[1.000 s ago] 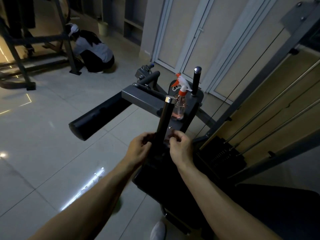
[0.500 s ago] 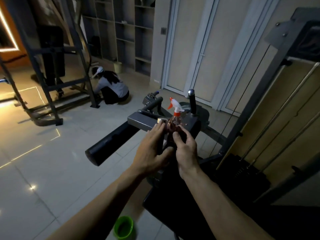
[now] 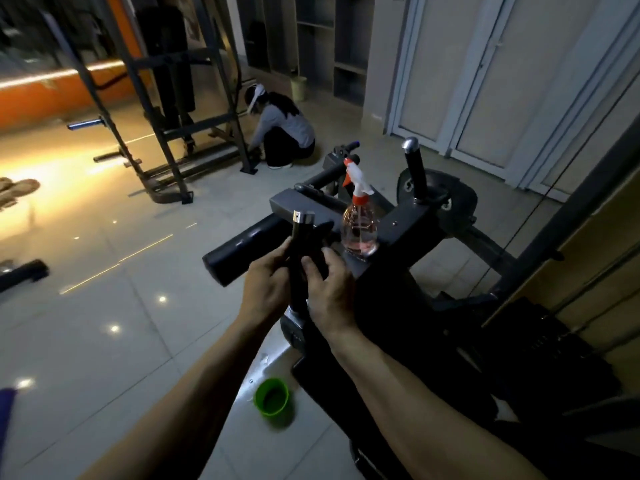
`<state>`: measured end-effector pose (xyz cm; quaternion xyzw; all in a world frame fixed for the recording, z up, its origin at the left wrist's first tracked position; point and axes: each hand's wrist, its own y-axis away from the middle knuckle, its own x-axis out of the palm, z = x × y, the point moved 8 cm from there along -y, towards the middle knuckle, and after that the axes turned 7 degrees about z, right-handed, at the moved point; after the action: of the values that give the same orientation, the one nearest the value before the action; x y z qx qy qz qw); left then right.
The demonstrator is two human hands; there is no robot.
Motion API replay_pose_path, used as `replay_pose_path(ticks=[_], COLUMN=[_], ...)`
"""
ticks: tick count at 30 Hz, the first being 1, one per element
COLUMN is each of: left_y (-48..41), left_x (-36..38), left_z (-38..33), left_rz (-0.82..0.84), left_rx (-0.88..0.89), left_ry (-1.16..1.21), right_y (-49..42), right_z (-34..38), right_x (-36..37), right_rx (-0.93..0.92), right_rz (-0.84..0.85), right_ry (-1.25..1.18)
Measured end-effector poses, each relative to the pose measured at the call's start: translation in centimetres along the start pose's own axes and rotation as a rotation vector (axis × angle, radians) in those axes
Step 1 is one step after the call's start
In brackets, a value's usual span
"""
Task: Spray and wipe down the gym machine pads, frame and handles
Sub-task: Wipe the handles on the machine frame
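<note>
Two grips close on the same upright handle (image 3: 300,225), near the picture's centre: the left grip (image 3: 266,289) curls round its dark shaft from 9 o'clock, the right grip (image 3: 329,289) from 3 o'clock. At the handle's 2 o'clock a spray bottle (image 3: 358,233) stands upright on the grey frame (image 3: 408,220); a black roller pad (image 3: 235,252) juts out at 9 o'clock. A green cup (image 3: 272,396) sits on the floor (image 3: 104,323) at 6 o'clock, and a person (image 3: 285,128) crouches at 12 o'clock.

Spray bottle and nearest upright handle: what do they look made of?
The spray bottle looks like clear plastic: pinkish liquid shows through. The handle has a dark matte sleeve, perhaps rubber or foam, and a shiny metal-looking cap.
</note>
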<state>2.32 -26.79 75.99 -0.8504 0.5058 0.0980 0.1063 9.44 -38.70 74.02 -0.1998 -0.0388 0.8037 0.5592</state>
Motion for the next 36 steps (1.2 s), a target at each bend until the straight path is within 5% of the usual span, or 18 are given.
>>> replay_pose_path(ticks=[4,10,15,19,22,27,31,36], left_y=[0.4,0.9,0.8,1.4,1.4,0.9,0.9,1.3], left_x=[0.9,1.4,0.8,0.1,0.3,0.1,0.0,-0.1], left_z=[-0.2,-0.6,-1.1,-1.0,-1.3,-0.7,-0.4,-0.5], left_rz=[-0.087,-0.172,-0.209,-0.311,-0.323,-0.339,-0.34,-0.315], left_rx=[-0.02,-0.07,-0.026,-0.039,-0.026,-0.007,0.009,0.014], left_ry=[-0.023,-0.041,-0.127,-0.209,-0.23,-0.303,-0.274,-0.265], right_y=[1.5,4.0,-2.7,-6.3,-6.2,-1.1,-0.5,0.5], right_z=[-1.7,-5.4,-3.6,0.2,-0.6,-5.9,-4.4,-4.6], right_x=[0.2,1.0,-2.8,-0.7,0.8,3.3,2.3,0.6], right_rx=[-0.087,-0.13,0.114,0.195,0.251,0.169,-0.221,-0.343], right_rz=[0.058,0.384,0.272,0.372,0.415,0.526,0.609,0.78], right_ry=[0.052,0.324,-0.193,-0.573,-0.638,-0.085,0.564,0.655])
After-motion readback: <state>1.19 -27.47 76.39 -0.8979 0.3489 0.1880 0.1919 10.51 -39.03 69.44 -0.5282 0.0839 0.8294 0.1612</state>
